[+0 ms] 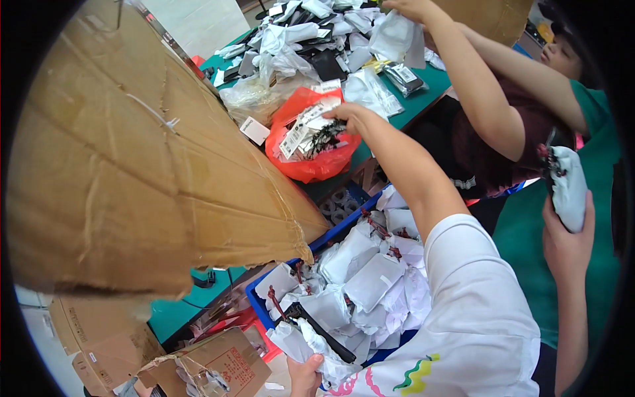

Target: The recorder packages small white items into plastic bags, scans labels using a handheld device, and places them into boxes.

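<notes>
My right hand (pixel 355 120) reaches from a white sleeve into a red plastic bag (pixel 311 171). Its fingers are pinched at the white hang tags (pixel 294 139), which have black strings tangled under my palm. At the lower edge, my left hand (pixel 304 375) is closed around a white paper-wrapped bundle (pixel 311 339) with a long black strip and a reddish cord. That bundle is above a blue crate (pixel 256 296) heaped with similar white wrapped packets (pixel 344 255), several with red-brown cords.
A large cardboard sheet (pixel 132 172) rises on the left, with boxes (pixel 218 360) below it. Black and white packets (pixel 324 40) cover the green table (pixel 423 99). Co-workers' arms (pixel 473 86) reach over it. At right, another person's hand (pixel 569 245) holds a white packet (pixel 570 188).
</notes>
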The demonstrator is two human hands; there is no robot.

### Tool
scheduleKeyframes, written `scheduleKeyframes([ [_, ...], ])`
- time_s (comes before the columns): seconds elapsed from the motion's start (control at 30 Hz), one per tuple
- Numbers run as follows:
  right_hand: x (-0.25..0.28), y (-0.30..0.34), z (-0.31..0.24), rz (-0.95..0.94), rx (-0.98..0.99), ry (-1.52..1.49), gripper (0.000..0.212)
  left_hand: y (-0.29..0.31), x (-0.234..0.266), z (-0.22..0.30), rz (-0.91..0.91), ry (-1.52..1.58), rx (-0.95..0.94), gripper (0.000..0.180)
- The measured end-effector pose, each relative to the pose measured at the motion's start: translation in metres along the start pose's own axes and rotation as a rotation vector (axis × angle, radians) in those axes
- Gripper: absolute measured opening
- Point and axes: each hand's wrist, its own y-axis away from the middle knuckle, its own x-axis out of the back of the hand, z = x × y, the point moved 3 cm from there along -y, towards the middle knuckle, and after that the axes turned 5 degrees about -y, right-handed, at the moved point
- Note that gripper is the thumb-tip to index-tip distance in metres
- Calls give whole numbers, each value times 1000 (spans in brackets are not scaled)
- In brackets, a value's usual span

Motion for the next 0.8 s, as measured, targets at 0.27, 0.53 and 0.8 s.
scheduleKeyframes([
  [0.27, 4, -4, 33, -154, -171, -288, 17, 13, -16, 17, -80, 107, -4, 70],
  [0.53, -49, 58, 76, -203, -321, -824, 10, 19, -16, 24, -90, 125, -54, 68],
  [0.8, -40, 85, 86, -224, -276, -887, 8, 14, -18, 28, -139, 117, -99, 68],
])
